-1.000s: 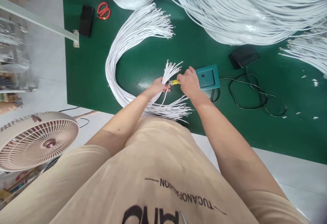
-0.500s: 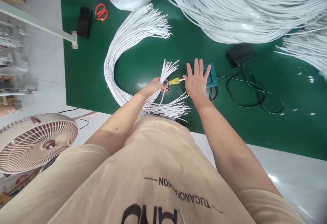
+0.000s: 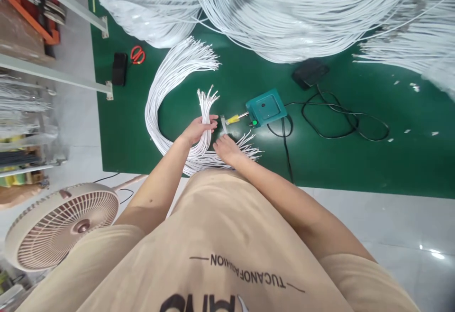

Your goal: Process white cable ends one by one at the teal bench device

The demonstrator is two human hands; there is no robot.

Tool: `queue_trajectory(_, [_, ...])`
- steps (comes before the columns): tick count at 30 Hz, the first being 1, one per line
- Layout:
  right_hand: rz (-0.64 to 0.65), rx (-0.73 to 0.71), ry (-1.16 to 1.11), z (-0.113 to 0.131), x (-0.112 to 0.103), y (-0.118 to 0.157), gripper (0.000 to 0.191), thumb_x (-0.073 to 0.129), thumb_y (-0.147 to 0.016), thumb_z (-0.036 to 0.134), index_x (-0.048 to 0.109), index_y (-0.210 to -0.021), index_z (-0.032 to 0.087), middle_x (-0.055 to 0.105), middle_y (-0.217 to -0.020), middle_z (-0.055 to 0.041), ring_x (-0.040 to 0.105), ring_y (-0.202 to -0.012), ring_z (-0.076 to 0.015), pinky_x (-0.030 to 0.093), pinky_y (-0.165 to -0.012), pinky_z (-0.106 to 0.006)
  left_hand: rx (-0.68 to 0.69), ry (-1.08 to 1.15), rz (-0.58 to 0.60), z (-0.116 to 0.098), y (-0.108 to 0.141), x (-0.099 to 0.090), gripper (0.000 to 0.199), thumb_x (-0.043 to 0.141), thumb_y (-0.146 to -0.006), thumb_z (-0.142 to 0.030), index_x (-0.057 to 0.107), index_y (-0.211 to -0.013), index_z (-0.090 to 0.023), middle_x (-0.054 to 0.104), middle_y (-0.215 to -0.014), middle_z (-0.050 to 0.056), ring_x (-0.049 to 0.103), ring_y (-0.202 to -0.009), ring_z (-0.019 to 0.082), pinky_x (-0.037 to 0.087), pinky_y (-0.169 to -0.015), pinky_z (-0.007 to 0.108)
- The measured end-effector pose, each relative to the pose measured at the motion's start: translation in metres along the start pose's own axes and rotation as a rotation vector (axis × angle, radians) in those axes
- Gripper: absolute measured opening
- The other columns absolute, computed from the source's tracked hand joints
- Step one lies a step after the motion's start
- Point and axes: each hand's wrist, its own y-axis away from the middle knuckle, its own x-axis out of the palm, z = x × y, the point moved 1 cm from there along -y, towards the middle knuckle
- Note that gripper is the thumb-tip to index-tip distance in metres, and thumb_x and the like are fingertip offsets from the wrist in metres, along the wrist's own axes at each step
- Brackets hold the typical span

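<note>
the fingers (image 3: 213,125) of my left hand (image 3: 195,130) are pinching an upright-fanned white cable bundle (image 3: 205,113); those of my right hand (image 3: 228,150) are curling beside a pale strip (image 3: 223,123), though whether they are pinching it i cannot tell. just beyond, a yellow piece (image 3: 233,119) is projecting from a teal box (image 3: 267,107). a larger curved bundle (image 3: 152,94) is lying around my left hand's side on the green surface (image 3: 327,165); red-handled scissors (image 3: 137,55) are resting farther left, cable heaps (image 3: 302,18) along the far side.
</note>
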Motion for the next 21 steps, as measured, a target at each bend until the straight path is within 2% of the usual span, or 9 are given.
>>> queue_trajectory(2, [0.071,0.159,-0.066,-0.002,0.01,0.005,0.023,0.047,-0.088,0.007,0.069,-0.089,0.011,0.069,-0.098,-0.0157,0.059,-0.097,-0.0228,0.044,-0.092,-0.038,0.022,0.024,-0.02,-0.002,0.004,0.0,0.047,0.083,-0.055,-0.02,0.067,-0.099,-0.014,0.064,-0.079,0.001,0.061,-0.074,0.012,0.045,-0.073,0.028])
queue_trajectory(4, [0.127,0.254,-0.125,-0.004,0.014,0.008,0.012,0.059,-0.081,0.01,0.07,-0.081,0.015,0.07,-0.087,-0.0122,0.063,-0.084,-0.0213,0.049,-0.077,-0.034,0.033,0.02,-0.044,-0.002,0.008,0.0,0.045,0.083,-0.055,-0.021,0.068,-0.097,-0.013,0.065,-0.077,0.001,0.061,-0.072,0.012,0.046,-0.073,0.029])
queue_trajectory(7, [0.143,0.386,-0.189,-0.009,0.001,0.004,0.012,0.06,-0.084,0.021,0.071,-0.08,0.019,0.07,-0.075,-0.009,0.063,-0.068,-0.0196,0.047,-0.063,-0.031,0.039,-0.024,-0.084,0.0,0.013,-0.002,0.045,0.083,-0.054,-0.023,0.069,-0.096,-0.012,0.063,-0.07,0.0,0.058,-0.065,0.011,0.046,-0.073,0.03])
queue_trajectory(10, [-0.03,0.503,-0.267,-0.016,-0.029,-0.01,0.035,0.034,-0.097,0.029,0.066,-0.108,0.022,0.071,-0.096,-0.0087,0.066,-0.081,-0.0201,0.047,-0.068,-0.031,0.077,-0.077,-0.125,0.002,0.017,-0.002,0.053,0.087,-0.049,-0.024,0.069,-0.097,-0.011,0.064,-0.067,-0.001,0.058,-0.062,0.011,0.046,-0.073,0.031])
queue_trajectory(11, [-0.147,0.555,-0.377,-0.018,-0.039,-0.015,0.034,0.035,-0.096,0.031,0.066,-0.108,0.023,0.071,-0.096,-0.0069,0.065,-0.084,-0.0199,0.047,-0.07,-0.031,0.101,-0.093,-0.137,0.003,0.019,-0.002,0.056,0.088,-0.046,-0.024,0.069,-0.098,-0.012,0.065,-0.069,0.0,0.059,-0.063,0.012,0.046,-0.074,0.031])
queue_trajectory(13, [-0.279,0.598,-0.573,-0.022,-0.055,-0.023,0.026,0.046,-0.091,0.032,0.067,-0.102,0.023,0.071,-0.091,-0.0038,0.064,-0.085,-0.0188,0.046,-0.073,-0.029,0.152,-0.114,-0.146,0.002,0.023,0.0,0.059,0.09,-0.042,-0.023,0.07,-0.096,-0.012,0.068,-0.075,0.001,0.061,-0.069,0.014,0.047,-0.078,0.032])
queue_trajectory(15, [-0.332,0.587,-0.747,-0.023,-0.062,-0.03,0.016,0.055,-0.083,0.029,0.069,-0.087,0.021,0.07,-0.079,-0.0015,0.063,-0.078,-0.0167,0.046,-0.072,-0.028,0.176,-0.12,-0.119,0.002,0.027,0.002,0.056,0.09,-0.042,-0.024,0.07,-0.092,-0.011,0.07,-0.078,0.002,0.064,-0.074,0.015,0.048,-0.082,0.033])
queue_trajectory(18, [-0.361,0.57,-1.05,-0.023,-0.059,-0.037,0.012,0.059,-0.079,0.025,0.063,-0.069,0.019,0.063,-0.062,0.0013,0.058,-0.061,-0.0122,0.046,-0.063,-0.024,0.168,-0.094,-0.07,0.001,0.032,0.002,0.055,0.088,-0.048,-0.027,0.069,-0.097,-0.011,0.071,-0.08,0.004,0.066,-0.075,0.017,0.05,-0.084,0.036])
queue_trajectory(21, [-0.383,0.592,-1.328,-0.022,-0.052,-0.042,0.011,0.059,-0.078,0.025,0.06,-0.07,0.019,0.059,-0.058,0.0037,0.051,-0.048,-0.0086,0.044,-0.053,-0.021,0.178,-0.046,-0.061,0.001,0.036,-0.001,0.061,0.085,-0.054,-0.026,0.064,-0.11,-0.013,0.071,-0.083,0.004,0.067,-0.074,0.016,0.051,-0.084,0.037])
